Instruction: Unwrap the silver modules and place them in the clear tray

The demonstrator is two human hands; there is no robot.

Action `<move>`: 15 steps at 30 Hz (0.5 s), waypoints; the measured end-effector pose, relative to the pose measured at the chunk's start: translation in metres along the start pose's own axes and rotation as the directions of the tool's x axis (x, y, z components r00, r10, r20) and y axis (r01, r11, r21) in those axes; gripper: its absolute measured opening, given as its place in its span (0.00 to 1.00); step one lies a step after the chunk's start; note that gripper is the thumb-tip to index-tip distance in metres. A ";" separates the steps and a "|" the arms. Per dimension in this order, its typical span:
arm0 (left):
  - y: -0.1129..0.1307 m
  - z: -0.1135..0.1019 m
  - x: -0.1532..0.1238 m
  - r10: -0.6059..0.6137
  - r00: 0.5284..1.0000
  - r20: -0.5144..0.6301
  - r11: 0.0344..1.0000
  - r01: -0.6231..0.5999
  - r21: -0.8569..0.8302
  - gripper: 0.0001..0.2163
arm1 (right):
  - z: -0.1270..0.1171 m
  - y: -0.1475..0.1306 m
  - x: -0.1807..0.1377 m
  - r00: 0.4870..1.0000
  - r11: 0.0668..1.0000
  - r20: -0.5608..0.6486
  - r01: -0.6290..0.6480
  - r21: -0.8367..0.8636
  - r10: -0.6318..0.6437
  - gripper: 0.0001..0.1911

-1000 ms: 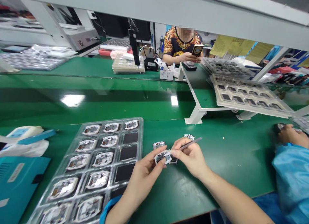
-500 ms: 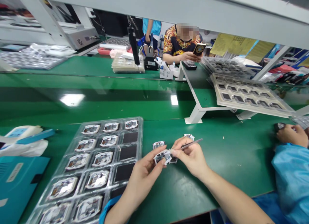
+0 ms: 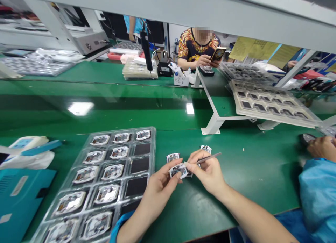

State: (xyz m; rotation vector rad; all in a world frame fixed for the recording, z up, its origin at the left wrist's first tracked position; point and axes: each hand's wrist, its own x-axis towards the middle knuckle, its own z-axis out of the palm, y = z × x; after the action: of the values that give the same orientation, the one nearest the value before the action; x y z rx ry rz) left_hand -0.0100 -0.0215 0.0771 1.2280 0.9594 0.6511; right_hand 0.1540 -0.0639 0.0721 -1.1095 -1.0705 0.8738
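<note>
Between the thumb and fingers of my left hand (image 3: 163, 181) is a small white-framed electronic module (image 3: 177, 171), raised a little over the green bench. My right hand (image 3: 207, 169) is closed round thin metal tweezers (image 3: 211, 157); its fingertips meet the module's right edge, and the tweezers' tips are hidden. Just behind my hands a similar module (image 3: 173, 157) lies on the bench, and another module (image 3: 206, 148) lies farther back to the right. Part of one more shows under my right fingers. To the left, a clear plastic tray (image 3: 153, 140) holds several such modules, with dark pockets in its right column.
A teal box (image 3: 23, 197) lies at far left. White legs carry a raised shelf (image 3: 214, 126) with stacked trays (image 3: 273, 108) at back right. A co-worker's blue sleeve (image 3: 317, 190) is at the right edge. Across the bench a person holds a phone (image 3: 218, 54).
The module has shifted slightly right in my left hand's hold. My right hand stays almost where it was, still at the module's edge. In the background, the person in blue has moved left.
</note>
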 end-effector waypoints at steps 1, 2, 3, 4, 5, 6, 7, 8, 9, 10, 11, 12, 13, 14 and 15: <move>0.000 0.000 0.000 -0.006 1.000 0.004 1.000 0.006 -0.004 0.25 | 0.001 0.001 0.000 1.000 1.000 -0.004 0.002 0.010 -0.002 0.07; 0.000 0.001 0.000 -0.010 1.000 0.003 1.000 0.010 -0.007 0.25 | 0.002 0.001 -0.001 1.000 1.000 -0.006 0.005 0.020 -0.004 0.07; 0.000 0.001 0.000 -0.011 1.000 -0.003 1.000 0.011 -0.010 0.25 | 0.002 0.002 -0.001 1.000 1.000 -0.008 0.006 0.031 -0.006 0.07; 0.000 0.001 0.000 -0.007 1.000 -0.014 1.000 0.007 -0.009 0.25 | 0.003 0.002 -0.002 1.000 0.999 -0.010 0.009 0.042 -0.009 0.07; 0.001 0.002 0.001 0.001 1.000 -0.027 1.000 -0.001 -0.008 0.25 | 0.003 0.002 -0.002 1.000 0.998 -0.013 0.013 0.053 -0.012 0.07; 0.001 0.002 0.001 0.007 0.999 -0.036 1.000 -0.008 -0.006 0.24 | 0.003 0.002 -0.002 1.000 0.998 -0.015 0.018 0.063 -0.017 0.07; 0.002 0.002 0.001 0.015 0.999 -0.043 1.000 -0.015 -0.005 0.24 | 0.003 0.001 -0.002 1.000 0.997 -0.015 0.023 0.069 -0.022 0.07; 0.002 0.002 0.001 0.020 0.999 -0.047 1.000 -0.020 -0.004 0.24 | 0.003 0.001 -0.002 0.999 0.997 -0.014 0.030 0.072 -0.029 0.07; 0.003 0.002 0.001 0.023 0.999 -0.049 1.000 -0.023 -0.004 0.24 | 0.002 0.001 -0.002 0.999 0.997 -0.010 0.037 0.071 -0.036 0.07; 0.003 0.002 0.001 0.025 0.998 -0.051 1.000 -0.025 -0.003 0.23 | 0.002 0.001 -0.001 0.999 0.997 -0.005 0.043 0.069 -0.043 0.07; 0.003 0.001 0.000 0.025 0.998 -0.051 1.000 -0.025 -0.002 0.23 | 0.001 0.000 -0.001 0.999 0.997 0.001 0.049 0.067 -0.049 0.06; 0.003 0.000 0.000 0.027 0.998 -0.049 1.000 -0.027 0.000 0.23 | 0.001 0.000 -0.001 0.999 0.996 0.007 0.052 0.066 -0.053 0.06; 0.002 0.000 0.000 0.027 0.999 -0.046 1.000 -0.027 0.001 0.23 | 0.001 0.001 -0.001 0.998 0.996 0.010 0.055 0.067 -0.056 0.06; 0.002 -0.001 0.000 0.029 0.999 -0.042 1.000 -0.029 0.001 0.23 | 0.000 0.001 -0.001 0.998 0.996 0.011 0.057 0.069 -0.058 0.06; 0.001 -0.002 0.000 0.031 0.999 -0.038 1.000 -0.031 0.000 0.23 | 0.000 0.001 -0.001 0.998 0.996 0.010 0.058 0.069 -0.059 0.06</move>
State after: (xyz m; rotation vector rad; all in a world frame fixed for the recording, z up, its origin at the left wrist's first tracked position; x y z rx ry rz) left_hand -0.0116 -0.0200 0.0781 1.2361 0.9730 0.7013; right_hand 0.1535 -0.0643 0.0708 -1.0115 -1.0703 0.8658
